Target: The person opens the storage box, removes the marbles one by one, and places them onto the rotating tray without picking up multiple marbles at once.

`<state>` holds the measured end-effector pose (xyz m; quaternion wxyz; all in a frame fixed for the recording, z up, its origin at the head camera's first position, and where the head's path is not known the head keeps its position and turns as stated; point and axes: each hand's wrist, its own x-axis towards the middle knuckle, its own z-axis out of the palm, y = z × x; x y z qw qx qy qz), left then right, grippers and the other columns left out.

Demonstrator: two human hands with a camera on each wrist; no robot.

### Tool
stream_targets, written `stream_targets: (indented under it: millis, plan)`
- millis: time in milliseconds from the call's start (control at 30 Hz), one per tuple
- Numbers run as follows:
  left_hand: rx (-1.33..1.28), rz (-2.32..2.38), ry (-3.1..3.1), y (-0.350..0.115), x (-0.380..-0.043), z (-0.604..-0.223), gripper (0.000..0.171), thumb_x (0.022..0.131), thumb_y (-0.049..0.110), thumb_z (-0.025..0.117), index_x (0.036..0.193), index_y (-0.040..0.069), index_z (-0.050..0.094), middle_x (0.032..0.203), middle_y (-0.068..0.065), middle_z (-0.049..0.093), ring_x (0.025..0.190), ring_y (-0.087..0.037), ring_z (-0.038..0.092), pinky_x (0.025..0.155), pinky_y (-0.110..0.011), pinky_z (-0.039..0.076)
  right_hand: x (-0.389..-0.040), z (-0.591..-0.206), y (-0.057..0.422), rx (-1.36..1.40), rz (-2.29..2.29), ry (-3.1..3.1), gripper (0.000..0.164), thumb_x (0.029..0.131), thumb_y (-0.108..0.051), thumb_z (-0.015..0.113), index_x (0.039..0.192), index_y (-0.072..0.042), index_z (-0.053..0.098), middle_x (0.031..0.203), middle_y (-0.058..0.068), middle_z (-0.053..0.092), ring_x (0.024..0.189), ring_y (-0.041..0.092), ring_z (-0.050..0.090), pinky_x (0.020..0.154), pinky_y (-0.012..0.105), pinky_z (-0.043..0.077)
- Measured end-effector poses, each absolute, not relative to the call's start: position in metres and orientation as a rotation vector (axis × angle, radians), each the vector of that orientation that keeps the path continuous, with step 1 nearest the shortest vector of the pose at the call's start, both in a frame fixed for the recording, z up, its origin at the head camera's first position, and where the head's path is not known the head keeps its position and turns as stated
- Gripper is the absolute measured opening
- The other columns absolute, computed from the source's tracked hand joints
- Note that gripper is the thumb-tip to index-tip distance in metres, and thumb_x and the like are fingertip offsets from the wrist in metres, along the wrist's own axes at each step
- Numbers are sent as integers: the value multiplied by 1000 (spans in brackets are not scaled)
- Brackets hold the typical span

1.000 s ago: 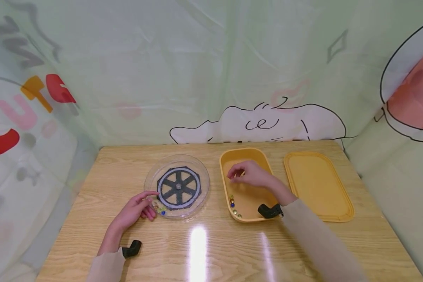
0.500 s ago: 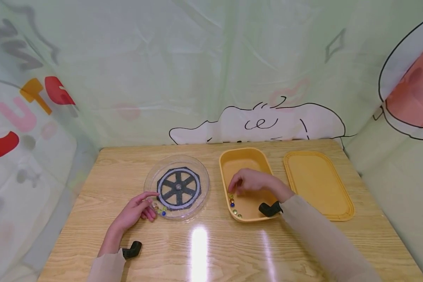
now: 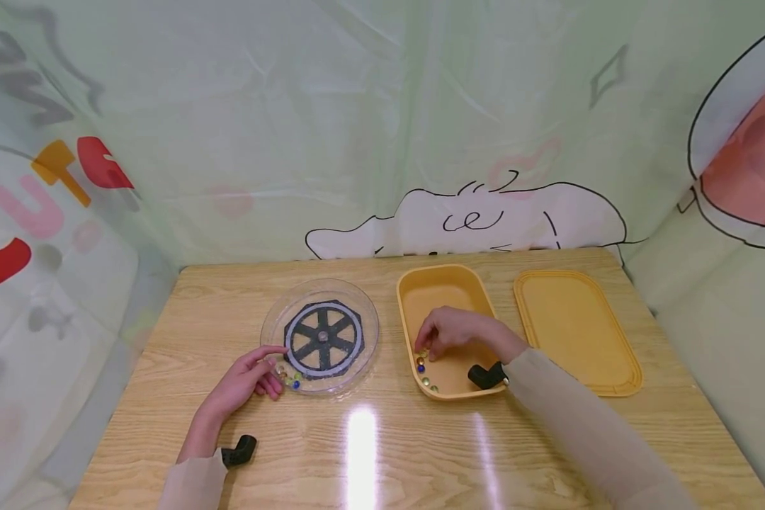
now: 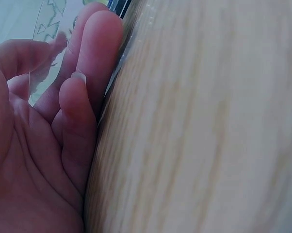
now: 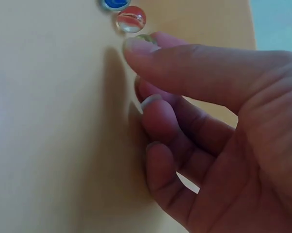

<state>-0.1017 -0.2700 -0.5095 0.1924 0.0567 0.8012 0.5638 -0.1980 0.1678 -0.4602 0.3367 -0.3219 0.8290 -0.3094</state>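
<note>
Inside the yellow tray (image 3: pixel 444 278) my right hand (image 3: pixel 455 329) reaches down to the left side, its thumb and a fingertip pinching a yellow-green marble (image 5: pixel 147 38). Close by lie a red-and-clear marble (image 5: pixel 131 20) and a blue marble (image 5: pixel 115 3). Two pale green marbles (image 3: pixel 426 382) sit at the tray's near-left corner. My left hand (image 3: pixel 245 379) rests at the near-left rim of a clear round dish (image 3: pixel 350 287), one finger stretched over the edge, the others loosely bent beside it. Several marbles (image 3: pixel 296 384) lie in the dish near those fingers.
A black-and-grey spoked wheel shape (image 3: pixel 323 337) shows at the dish's middle. To the right of the tray, a flat yellow lid (image 3: pixel 576 329) lies on the wooden table (image 3: pixel 261 471). A printed curtain (image 3: pixel 261 127) hangs behind the table and on both sides.
My right hand has moved down and toward the near side inside the tray, and its fingers have closed on a marble. The left hand stays at the dish.
</note>
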Motion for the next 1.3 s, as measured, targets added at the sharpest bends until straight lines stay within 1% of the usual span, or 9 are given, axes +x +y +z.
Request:
stream_targets:
  millis: [167, 333, 600, 833, 1100, 1300]
  plan:
    - [155, 1578, 2253, -270, -102, -509, 35, 108, 24, 43, 139, 9, 53, 83, -15, 70, 69, -29, 70, 61, -29, 50, -198, -459, 166, -815, -762, 2207, 11, 82, -7, 81, 91, -10, 78, 79, -6, 66, 72, 9, 56, 70, 25, 47]
    - [163, 1577, 2259, -270, -104, -510, 36, 108, 25, 43, 139, 9, 53, 84, -15, 70, 69, -29, 70, 61, -29, 50, -201, -460, 168, -796, -762, 2238, 7, 84, -9, 79, 91, -12, 77, 78, -6, 65, 73, 10, 55, 71, 26, 46]
    - [161, 1587, 2248, -270, -104, -510, 35, 109, 25, 41, 139, 10, 53, 83, -15, 70, 69, -29, 70, 60, -29, 50, -208, -460, 176, -719, -809, 2222, 8, 87, -9, 77, 94, -9, 76, 78, -4, 63, 74, 12, 54, 73, 28, 45]
    - [157, 1586, 2250, -271, -103, -510, 35, 109, 25, 41, 139, 10, 53, 83, -15, 70, 69, -29, 70, 61, -29, 50, -214, -462, 178, -731, -832, 2183, 9, 89, -13, 75, 97, -8, 75, 82, -3, 66, 76, 12, 55, 75, 28, 45]
    - [153, 1574, 2256, -272, -102, -511, 36, 109, 24, 42, 139, 10, 53, 84, -15, 70, 70, -29, 70, 62, -29, 50, -214, -457, 179, -709, -862, 2155, 8, 91, -11, 72, 99, -7, 72, 87, -3, 68, 80, 13, 59, 78, 28, 48]
    - [160, 1579, 2252, -271, -101, -512, 36, 109, 24, 41, 139, 10, 53, 83, -15, 70, 70, -29, 70, 61, -29, 50, -210, -448, 182, -730, -903, 2191, 10, 90, -10, 73, 99, -7, 72, 87, -2, 69, 81, 14, 61, 78, 30, 50]
